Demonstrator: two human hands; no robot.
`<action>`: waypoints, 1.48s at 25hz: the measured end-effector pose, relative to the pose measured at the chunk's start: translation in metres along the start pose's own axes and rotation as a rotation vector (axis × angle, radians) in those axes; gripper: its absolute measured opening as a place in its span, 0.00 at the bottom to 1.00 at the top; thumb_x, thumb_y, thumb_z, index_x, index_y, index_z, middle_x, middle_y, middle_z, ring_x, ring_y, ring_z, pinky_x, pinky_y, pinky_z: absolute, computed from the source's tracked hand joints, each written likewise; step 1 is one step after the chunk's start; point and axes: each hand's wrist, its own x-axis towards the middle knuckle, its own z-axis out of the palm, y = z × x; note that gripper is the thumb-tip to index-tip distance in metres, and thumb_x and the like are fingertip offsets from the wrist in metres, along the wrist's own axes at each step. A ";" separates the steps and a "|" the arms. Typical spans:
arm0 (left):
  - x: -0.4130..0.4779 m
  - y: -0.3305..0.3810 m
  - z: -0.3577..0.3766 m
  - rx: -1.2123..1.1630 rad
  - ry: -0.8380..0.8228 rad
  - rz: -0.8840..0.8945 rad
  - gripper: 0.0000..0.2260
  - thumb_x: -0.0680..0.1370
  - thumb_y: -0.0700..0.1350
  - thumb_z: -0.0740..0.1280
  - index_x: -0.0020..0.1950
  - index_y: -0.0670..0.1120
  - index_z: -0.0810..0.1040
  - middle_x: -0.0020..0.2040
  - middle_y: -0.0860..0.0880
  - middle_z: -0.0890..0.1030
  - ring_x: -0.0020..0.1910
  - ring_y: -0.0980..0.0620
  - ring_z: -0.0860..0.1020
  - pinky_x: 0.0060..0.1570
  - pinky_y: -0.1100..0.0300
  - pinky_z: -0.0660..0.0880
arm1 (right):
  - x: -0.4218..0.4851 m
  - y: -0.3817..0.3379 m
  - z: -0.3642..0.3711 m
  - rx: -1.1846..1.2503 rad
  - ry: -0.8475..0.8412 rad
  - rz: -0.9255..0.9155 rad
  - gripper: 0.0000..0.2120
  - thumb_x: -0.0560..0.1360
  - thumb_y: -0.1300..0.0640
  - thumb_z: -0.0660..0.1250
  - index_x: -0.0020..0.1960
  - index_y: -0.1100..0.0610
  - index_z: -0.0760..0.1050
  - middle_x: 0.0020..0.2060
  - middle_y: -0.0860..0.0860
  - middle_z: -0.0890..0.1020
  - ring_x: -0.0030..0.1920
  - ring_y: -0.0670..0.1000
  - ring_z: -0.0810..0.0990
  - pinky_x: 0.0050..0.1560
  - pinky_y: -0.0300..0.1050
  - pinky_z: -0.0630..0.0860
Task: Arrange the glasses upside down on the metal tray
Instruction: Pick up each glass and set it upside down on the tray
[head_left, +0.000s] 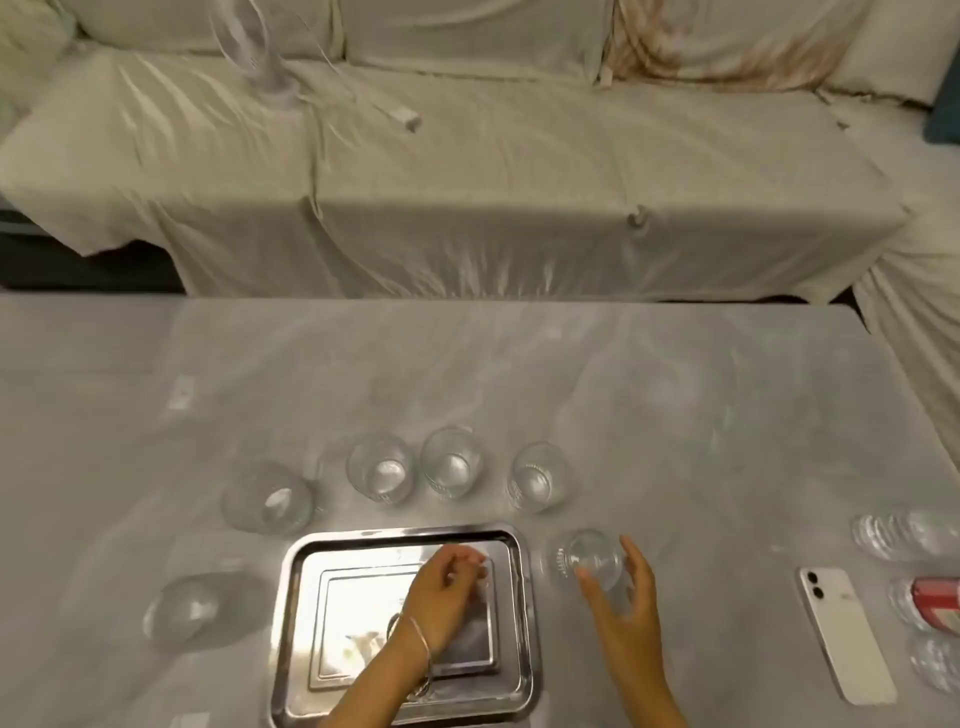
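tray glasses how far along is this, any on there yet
Done: nothing clear. The left hand is over the metal tray, possibly on a glass there, but blur hides it. In hand: the right hand is open around a glass just right of the tray. Left: four glasses behind the tray and one to its left still sit on the table.

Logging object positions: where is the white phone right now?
In the head view, the white phone lies face down on the table's right side, right of the right hand.
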 end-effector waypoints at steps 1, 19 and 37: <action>0.011 -0.005 0.011 -0.008 -0.033 0.039 0.05 0.77 0.41 0.62 0.44 0.43 0.77 0.37 0.48 0.80 0.33 0.54 0.75 0.29 0.69 0.71 | 0.007 0.008 0.003 0.065 -0.007 0.000 0.33 0.67 0.44 0.73 0.68 0.45 0.65 0.65 0.43 0.69 0.67 0.47 0.67 0.70 0.54 0.65; 0.041 -0.054 0.062 0.118 -0.272 0.733 0.19 0.73 0.62 0.60 0.62 0.60 0.70 0.63 0.56 0.75 0.62 0.69 0.71 0.60 0.75 0.65 | 0.026 0.068 0.050 0.631 -0.110 -0.375 0.27 0.68 0.36 0.66 0.62 0.46 0.71 0.60 0.52 0.79 0.62 0.53 0.78 0.63 0.52 0.72; 0.015 -0.085 -0.009 -0.022 -0.126 0.652 0.15 0.79 0.43 0.57 0.65 0.52 0.67 0.54 0.60 0.75 0.46 0.78 0.74 0.44 0.80 0.70 | 0.000 0.066 0.099 0.503 -0.518 -0.287 0.15 0.78 0.52 0.60 0.65 0.48 0.70 0.59 0.54 0.80 0.59 0.53 0.80 0.64 0.57 0.74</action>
